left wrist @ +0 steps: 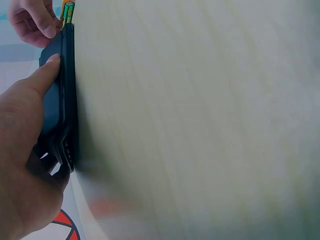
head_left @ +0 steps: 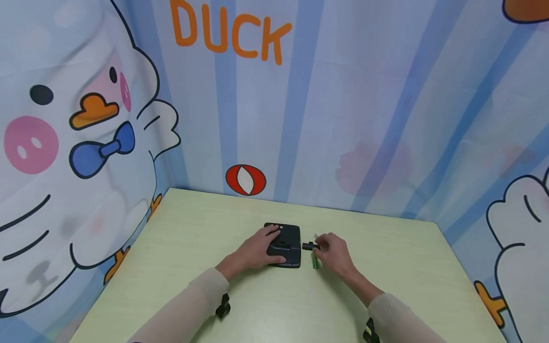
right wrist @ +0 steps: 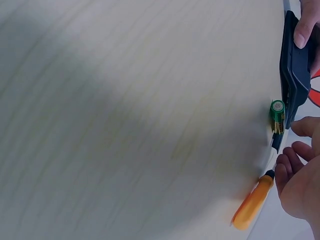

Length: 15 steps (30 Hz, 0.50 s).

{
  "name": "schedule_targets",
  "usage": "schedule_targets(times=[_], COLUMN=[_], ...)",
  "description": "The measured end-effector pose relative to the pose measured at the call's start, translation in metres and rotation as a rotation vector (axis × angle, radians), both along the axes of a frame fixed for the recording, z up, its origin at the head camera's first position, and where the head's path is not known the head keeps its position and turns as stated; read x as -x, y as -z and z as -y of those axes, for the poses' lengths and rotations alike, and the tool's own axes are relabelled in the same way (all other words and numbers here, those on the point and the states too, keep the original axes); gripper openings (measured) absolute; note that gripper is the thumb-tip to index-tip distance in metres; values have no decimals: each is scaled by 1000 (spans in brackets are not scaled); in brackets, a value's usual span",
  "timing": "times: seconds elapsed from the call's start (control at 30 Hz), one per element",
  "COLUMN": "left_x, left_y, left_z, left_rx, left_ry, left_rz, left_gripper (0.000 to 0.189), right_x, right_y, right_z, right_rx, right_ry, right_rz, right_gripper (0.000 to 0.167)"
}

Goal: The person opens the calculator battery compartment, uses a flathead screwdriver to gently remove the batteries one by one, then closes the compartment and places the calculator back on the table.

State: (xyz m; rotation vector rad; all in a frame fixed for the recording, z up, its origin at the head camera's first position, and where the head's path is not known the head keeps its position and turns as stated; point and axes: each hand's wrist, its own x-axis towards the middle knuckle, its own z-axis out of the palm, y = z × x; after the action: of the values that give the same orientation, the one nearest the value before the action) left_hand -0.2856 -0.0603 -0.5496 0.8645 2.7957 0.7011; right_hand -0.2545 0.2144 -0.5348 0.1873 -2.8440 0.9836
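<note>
A flat black device lies on the table with a recessed slot in its upper face. My left hand holds its left side, the thumb lying over the near part and the fingers at the far edge. Just right of the device is a small black piece, shaped like a cover. My right hand is at its right end with bent fingers; I cannot tell whether they pinch it. Below those fingers lies a green battery. A screwdriver with an orange handle rests beside the right hand.
The pale wooden table has its back edge against a striped blue cloth printed with ducks. A second cloth side rises at the left. Dark straps sit on both sleeves.
</note>
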Motion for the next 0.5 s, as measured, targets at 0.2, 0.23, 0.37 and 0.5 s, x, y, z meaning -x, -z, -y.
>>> schedule_targets(times=[0.2,0.23,0.37,0.5], left_x=[0,0,1,1], left_y=[0,0,1,1], left_z=[0,0,1,1], left_rx=[-4,-6,-2,3], left_ry=[3,4,4,3], left_rz=[-2,-2,-8,-6], left_gripper=[91,91,91,91], right_x=[2,2,5,7], right_y=[2,2,4,5], right_z=[2,2,4,5], right_rx=[3,-1,-32,-51], right_ry=[-7,-7,4,12], right_rz=[2,1,-3,3], right_gripper=[21,21,22,22])
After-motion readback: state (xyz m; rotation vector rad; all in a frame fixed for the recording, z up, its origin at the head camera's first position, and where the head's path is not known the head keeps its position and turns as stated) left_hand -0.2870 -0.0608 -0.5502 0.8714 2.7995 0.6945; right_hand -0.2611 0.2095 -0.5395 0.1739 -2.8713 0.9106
